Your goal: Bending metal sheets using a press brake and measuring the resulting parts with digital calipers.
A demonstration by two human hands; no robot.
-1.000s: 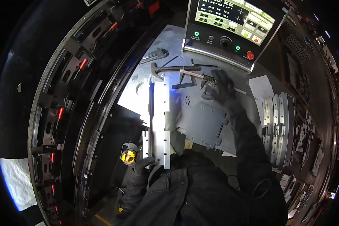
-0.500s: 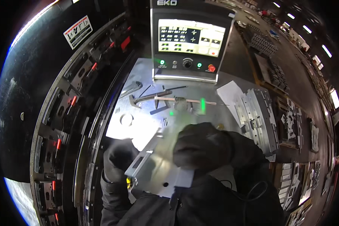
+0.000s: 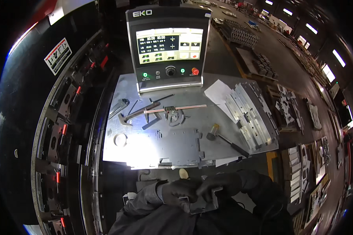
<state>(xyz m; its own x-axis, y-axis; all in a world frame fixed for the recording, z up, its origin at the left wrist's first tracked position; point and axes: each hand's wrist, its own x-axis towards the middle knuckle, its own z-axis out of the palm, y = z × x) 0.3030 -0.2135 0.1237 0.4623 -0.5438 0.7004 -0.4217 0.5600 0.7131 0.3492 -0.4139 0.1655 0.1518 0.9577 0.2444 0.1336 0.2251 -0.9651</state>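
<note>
Close to my body at the lower middle, a bent sheet-metal piece (image 3: 202, 205) with upturned sides is held between both hands. My left hand (image 3: 179, 191), in a dark glove, closes on its left side. My right hand (image 3: 220, 183), also gloved, grips the upper right part. The gloves hide much of the metal, and the fingertips are hard to make out. Beyond them, flat notched metal sheets (image 3: 180, 143) lie on the metal table (image 3: 192, 88). A mallet (image 3: 228, 143) rests to the right of these sheets.
A control panel (image 3: 169, 68) stands at the table's far side. Across the tabletop lie a digital caliper (image 3: 192, 107), a hammer (image 3: 141, 112), hex keys (image 3: 119, 108), a ring (image 3: 120, 140) and stacked bent metal parts (image 3: 245, 115). A machine with red clamps (image 3: 58, 177) runs along the left.
The metal piece has come in toward my body and turned, and its bent sides now show. My left hand has moved right, away from the machine, and both hands sit closer together. The view has shifted.
</note>
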